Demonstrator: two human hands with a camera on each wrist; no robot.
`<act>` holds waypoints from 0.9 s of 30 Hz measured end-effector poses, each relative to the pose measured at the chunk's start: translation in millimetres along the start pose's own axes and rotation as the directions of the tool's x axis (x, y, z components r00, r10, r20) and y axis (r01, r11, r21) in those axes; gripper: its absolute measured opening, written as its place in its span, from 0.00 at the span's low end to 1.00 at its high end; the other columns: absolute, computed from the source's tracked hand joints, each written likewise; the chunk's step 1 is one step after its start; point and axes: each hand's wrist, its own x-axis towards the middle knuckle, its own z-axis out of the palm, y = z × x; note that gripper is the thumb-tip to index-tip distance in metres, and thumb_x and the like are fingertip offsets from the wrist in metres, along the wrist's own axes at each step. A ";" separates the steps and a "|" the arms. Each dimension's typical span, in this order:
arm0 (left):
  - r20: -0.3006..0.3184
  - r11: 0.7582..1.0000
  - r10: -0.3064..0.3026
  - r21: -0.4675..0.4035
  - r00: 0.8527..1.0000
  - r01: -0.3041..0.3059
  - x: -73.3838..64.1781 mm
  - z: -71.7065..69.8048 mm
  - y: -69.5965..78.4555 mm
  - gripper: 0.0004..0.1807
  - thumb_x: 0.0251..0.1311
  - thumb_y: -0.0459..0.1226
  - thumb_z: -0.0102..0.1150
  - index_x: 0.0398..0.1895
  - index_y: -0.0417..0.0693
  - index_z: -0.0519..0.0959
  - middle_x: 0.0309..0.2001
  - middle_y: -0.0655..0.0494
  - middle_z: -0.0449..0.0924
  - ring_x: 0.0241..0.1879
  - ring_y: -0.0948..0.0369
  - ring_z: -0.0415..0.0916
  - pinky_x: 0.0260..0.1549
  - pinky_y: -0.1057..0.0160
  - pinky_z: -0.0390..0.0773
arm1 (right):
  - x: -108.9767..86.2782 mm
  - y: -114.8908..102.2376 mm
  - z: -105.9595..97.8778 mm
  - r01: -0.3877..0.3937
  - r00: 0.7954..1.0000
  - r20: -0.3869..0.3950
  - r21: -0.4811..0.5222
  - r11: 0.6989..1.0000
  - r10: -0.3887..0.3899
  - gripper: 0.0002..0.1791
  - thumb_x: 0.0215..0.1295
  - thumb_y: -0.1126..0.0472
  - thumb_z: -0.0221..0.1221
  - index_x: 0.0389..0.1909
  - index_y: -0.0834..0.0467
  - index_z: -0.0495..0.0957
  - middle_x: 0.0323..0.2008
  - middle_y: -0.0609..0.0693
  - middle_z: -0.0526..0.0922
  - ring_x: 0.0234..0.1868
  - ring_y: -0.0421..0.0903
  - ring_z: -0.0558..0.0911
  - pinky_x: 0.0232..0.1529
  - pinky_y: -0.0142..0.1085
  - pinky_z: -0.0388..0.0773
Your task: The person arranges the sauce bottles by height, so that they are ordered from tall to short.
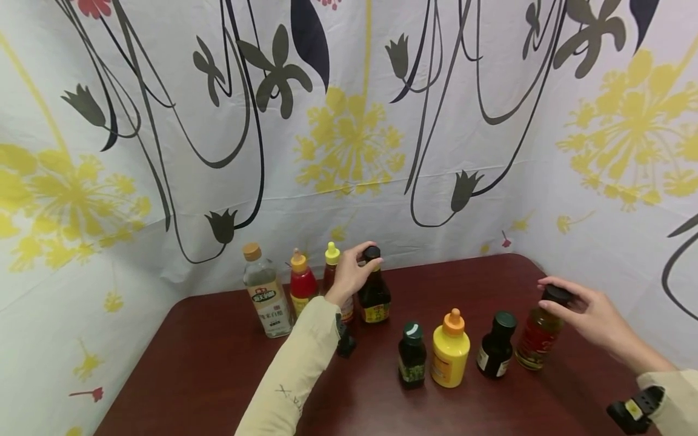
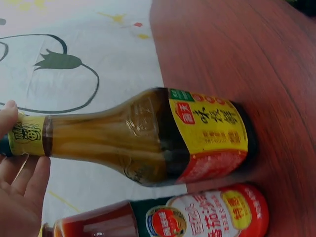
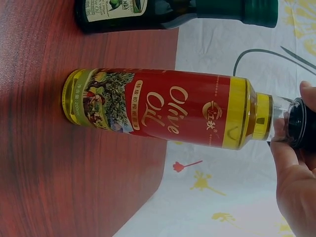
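My left hand [image 1: 351, 275] grips the black-capped top of a dark soy sauce bottle [image 1: 375, 300] at the back of the table. In the left wrist view, the soy sauce bottle's [image 2: 143, 138] yellow and red label shows, with a ketchup bottle [image 2: 207, 215] right beside it. At the right, my right hand [image 1: 594, 318] holds an olive oil bottle [image 1: 537, 339] by its black cap, thumb and fingers on either side. The right wrist view shows the red label of this olive oil bottle [image 3: 182, 108]. A dark green bottle [image 3: 163, 12] stands next to it.
A white vinegar bottle [image 1: 271, 306] and a red squeeze bottle [image 1: 303, 284] stand at the back left. A green-capped jar [image 1: 412, 363], a yellow squeeze bottle [image 1: 450, 357] and a small dark bottle [image 1: 495, 348] stand front right. Patterned cloth [image 1: 349, 151] hangs behind the table [image 1: 191, 363].
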 end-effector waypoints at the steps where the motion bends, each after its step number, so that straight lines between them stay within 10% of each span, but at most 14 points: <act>1: 0.005 1.000 -0.001 0.002 1.000 0.001 0.3 -0.6 -0.6 0.21 0.55 0.37 0.57 0.55 0.48 0.71 0.49 0.48 0.74 0.46 0.57 0.73 0.42 0.63 0.74 | 0.5 -0.3 0.1 -0.001 1.000 0.001 -0.004 1.000 0.001 0.18 0.58 0.66 0.57 0.51 0.59 0.71 0.42 0.25 0.69 0.42 0.19 0.69 0.33 0.17 0.69; 19: 0.060 0.997 0.023 -0.076 0.998 -0.018 6.0 -2.0 -14.1 0.23 0.58 0.35 0.53 0.58 0.46 0.66 0.54 0.46 0.68 0.51 0.55 0.69 0.48 0.60 0.69 | -1.6 1.4 2.2 0.062 0.998 0.028 0.016 0.998 -0.062 0.21 0.56 0.71 0.57 0.53 0.63 0.70 0.43 0.26 0.71 0.35 0.28 0.76 0.27 0.23 0.72; 27: 0.052 0.987 0.021 -0.162 0.998 -0.012 -2.1 -9.4 7.4 0.22 0.57 0.30 0.54 0.56 0.39 0.67 0.52 0.39 0.69 0.52 0.47 0.68 0.48 0.52 0.68 | 1.6 4.3 -4.8 0.076 0.994 0.087 -0.055 0.996 -0.071 0.26 0.55 0.70 0.58 0.56 0.61 0.67 0.44 0.22 0.66 0.37 0.24 0.74 0.26 0.25 0.74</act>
